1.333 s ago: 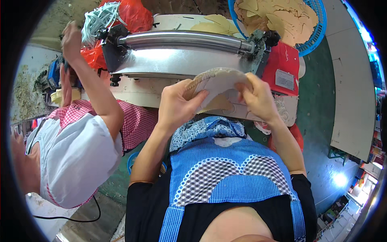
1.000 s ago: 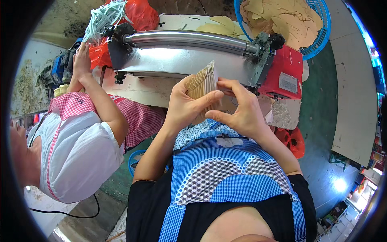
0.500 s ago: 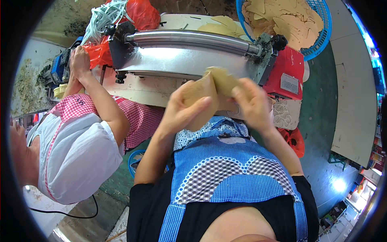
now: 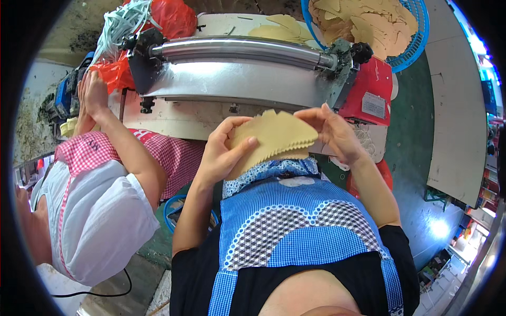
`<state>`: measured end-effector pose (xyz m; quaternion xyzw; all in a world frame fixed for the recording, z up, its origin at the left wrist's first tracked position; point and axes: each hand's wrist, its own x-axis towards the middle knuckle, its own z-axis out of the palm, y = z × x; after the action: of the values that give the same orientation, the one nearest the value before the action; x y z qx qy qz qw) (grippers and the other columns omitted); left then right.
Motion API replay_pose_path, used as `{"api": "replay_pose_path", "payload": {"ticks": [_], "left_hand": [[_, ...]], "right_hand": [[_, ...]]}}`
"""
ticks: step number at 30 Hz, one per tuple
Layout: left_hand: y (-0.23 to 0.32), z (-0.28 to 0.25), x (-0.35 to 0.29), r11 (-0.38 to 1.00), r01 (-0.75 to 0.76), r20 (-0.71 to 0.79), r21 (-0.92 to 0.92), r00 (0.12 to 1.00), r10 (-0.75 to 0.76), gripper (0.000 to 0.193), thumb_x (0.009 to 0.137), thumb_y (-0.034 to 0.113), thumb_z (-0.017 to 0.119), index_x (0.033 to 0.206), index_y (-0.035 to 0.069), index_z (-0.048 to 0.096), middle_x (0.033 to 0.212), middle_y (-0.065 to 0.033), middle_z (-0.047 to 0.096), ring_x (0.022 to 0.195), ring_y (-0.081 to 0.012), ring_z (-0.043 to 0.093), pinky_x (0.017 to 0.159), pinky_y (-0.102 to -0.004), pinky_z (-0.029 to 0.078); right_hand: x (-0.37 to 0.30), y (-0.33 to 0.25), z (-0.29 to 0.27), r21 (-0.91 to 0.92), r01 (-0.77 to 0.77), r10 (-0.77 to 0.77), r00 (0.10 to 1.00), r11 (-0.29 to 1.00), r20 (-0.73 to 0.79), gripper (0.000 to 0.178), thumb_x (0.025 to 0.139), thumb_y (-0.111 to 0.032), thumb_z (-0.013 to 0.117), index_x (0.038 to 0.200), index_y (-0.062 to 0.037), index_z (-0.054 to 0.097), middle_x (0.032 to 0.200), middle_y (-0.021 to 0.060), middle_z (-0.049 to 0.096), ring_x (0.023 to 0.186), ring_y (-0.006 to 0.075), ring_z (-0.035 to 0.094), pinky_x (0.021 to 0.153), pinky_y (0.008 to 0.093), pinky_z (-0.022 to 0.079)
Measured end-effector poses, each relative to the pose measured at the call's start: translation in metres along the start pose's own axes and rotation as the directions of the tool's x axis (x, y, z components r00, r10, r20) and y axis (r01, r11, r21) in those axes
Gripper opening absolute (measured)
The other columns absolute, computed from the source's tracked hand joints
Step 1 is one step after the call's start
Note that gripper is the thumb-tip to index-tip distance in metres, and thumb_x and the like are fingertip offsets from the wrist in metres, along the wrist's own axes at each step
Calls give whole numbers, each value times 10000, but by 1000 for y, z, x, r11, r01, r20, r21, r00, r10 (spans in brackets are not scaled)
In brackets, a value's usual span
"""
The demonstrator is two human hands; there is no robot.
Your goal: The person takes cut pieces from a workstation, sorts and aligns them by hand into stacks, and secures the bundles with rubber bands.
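My left hand [image 4: 224, 152] grips a small stack of tan, leather-like cut pieces [image 4: 271, 138] with sawtooth edges. Its thumb presses on the top face and the fingers go behind. Along the stack's near right side, the toothed edges of several layers show. At the right end is my right hand [image 4: 340, 136], its fingers apart and the thumb raised. The fingertips are close to the stack's upper right edge; whether they touch it cannot be made out. The stack is held above my lap, in front of a roller machine [image 4: 237, 76] with a long metal roller.
A blue basket [image 4: 423, 39] of similar tan pieces stands far right, with loose pieces [image 4: 279, 29] beside it. The machine's red housing [image 4: 375, 89] is near my right hand. At left sits a co-worker [image 4: 100, 210], hands together near a red plastic bag [image 4: 113, 73].
The pieces, fanned apart between both hands earlier, now lie together in my left hand. My right hand has let go and its fingers have spread.
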<state>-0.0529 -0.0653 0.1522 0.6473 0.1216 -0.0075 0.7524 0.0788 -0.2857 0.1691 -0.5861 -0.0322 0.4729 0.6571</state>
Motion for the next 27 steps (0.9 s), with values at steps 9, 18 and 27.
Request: {"api": "replay_pose_path", "payload": {"ticks": [9, 18, 27], "left_hand": [[-8, 3, 6, 989, -90, -97, 116, 990, 101, 249, 892, 211, 630, 994, -9, 571, 808, -33, 617, 736, -70, 571, 635, -216, 464], [-27, -36, 6, 985, 171, -114, 29, 979, -167, 214, 912, 217, 601, 864, 12, 563, 725, 26, 563, 641, -22, 472, 564, -186, 393], [-27, -28, 4, 993, 13, -35, 114, 999, -9, 227, 898, 161, 615, 1029, -3, 528, 808, 0, 612, 763, -53, 565, 686, -198, 466]], "right_hand": [[21, -13, 8, -682, 229, -344, 938, 694, -34, 146, 918, -175, 558, 887, -46, 621, 659, 4, 577, 543, 88, 511, 511, 215, 423], [88, -15, -19, 225, 5, 50, 969, 974, -241, 217, 950, -103, 453, 1089, 29, 556, 998, 167, 648, 925, 206, 644, 775, 227, 533], [54, -21, 4, -438, -85, -4, 980, 895, -198, 188, 923, -167, 535, 1020, -26, 611, 700, 35, 633, 679, 124, 603, 630, 204, 471]]}}
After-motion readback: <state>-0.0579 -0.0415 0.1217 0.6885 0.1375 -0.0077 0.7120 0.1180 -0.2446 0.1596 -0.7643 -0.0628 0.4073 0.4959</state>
